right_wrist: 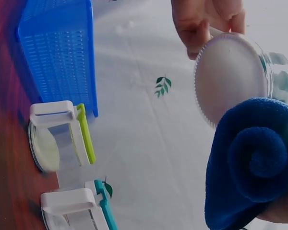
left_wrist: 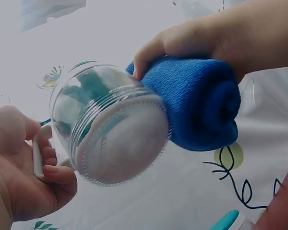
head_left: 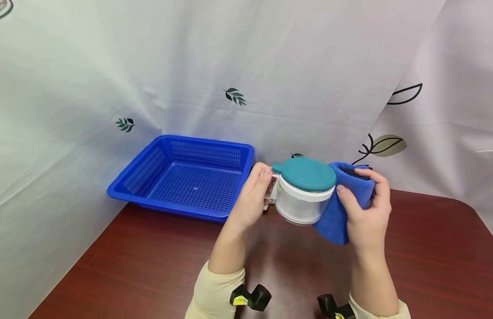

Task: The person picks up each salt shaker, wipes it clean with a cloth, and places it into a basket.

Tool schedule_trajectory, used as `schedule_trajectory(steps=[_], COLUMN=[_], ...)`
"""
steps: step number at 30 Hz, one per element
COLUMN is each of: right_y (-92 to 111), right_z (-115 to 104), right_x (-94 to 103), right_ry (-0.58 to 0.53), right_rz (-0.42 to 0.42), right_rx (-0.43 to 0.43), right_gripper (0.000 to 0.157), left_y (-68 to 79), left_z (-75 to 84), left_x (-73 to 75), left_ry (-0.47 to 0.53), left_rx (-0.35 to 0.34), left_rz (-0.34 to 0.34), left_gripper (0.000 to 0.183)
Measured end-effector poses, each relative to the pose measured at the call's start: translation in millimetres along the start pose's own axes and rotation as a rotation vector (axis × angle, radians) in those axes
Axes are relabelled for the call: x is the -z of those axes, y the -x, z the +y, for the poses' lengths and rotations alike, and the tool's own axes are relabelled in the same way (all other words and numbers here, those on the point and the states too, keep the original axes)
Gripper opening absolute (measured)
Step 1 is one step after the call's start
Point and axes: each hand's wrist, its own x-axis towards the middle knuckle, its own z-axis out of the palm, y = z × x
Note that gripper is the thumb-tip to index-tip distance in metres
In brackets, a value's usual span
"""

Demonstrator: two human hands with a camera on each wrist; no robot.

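Observation:
A clear seasoning jar [head_left: 300, 207] with a teal lid [head_left: 308, 174] is held up above the table. My left hand [head_left: 248, 199] grips its white handle [left_wrist: 38, 153], fingers curled through the loop. In my right hand [head_left: 369, 217] is a rolled blue cloth [head_left: 335, 223], held between thumb and fingers and pressed against the jar's side opposite the handle. The jar's round base [left_wrist: 125, 141] faces the left wrist camera; the right wrist view shows the cloth's spiral end [right_wrist: 259, 158] partly covering the jar.
A blue perforated basket [head_left: 172, 210] stands at the table's back left. Two more handled jars stand on the table [head_left: 150, 261], one with a lime-green lid [right_wrist: 88, 139], one with a teal lid [right_wrist: 105, 206]; the held jar and hands mostly hide them from the head view. A patterned white curtain [head_left: 290, 75] hangs behind.

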Motion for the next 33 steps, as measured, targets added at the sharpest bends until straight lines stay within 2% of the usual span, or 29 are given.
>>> schedule_trajectory(steps=[2, 6, 9, 12, 16, 20, 26, 33], right_y=[0.5, 2.0, 3.0, 5.0, 9.7, 14.9, 19.5, 22.1], right_z=[-2.0, -6.5, -8.4, -8.7, -8.8, -11.9, -21.2, -23.6], right_x=[0.5, 1.7, 2.0, 0.1, -4.6, -7.8, -6.5, -8.4], right_ry=[-0.001, -0.017, -0.04, -0.059, -0.056, -0.018, -0.024, 0.015], right_rz=[-0.006, -0.06, -0.113, -0.131, -0.104, -0.061, -0.022, -0.009], right_rx=[-0.026, -0.071, -0.057, -0.018, 0.046, 0.091, 0.062, 0.04], right_gripper=[0.039, 0.041, 0.043, 0.044, 0.046, 0.046, 0.047, 0.049], left_y=[-0.6, -0.3, 0.1, -0.1, -1.0, -1.7, -1.7, -0.7], left_z=[0.1, 0.5, -0.2, -1.3, -2.3, -2.5, -2.3, -3.4], left_x=[-2.6, -6.3, -7.4, -8.1, -9.6, -11.6, -17.0, -22.1], left_ry=[0.041, 0.03, 0.017, 0.048, 0.096, 0.122, 0.098, 0.006], left_rx=[-0.029, -0.088, -0.098, -0.1, -0.115, -0.13, -0.173, -0.259], left_rz=[0.013, 0.072, 0.138, 0.192, 0.242, 0.26, 0.276, 0.289], left_gripper=[0.024, 0.022, 0.022, 0.022, 0.022, 0.023, 0.022, 0.016])
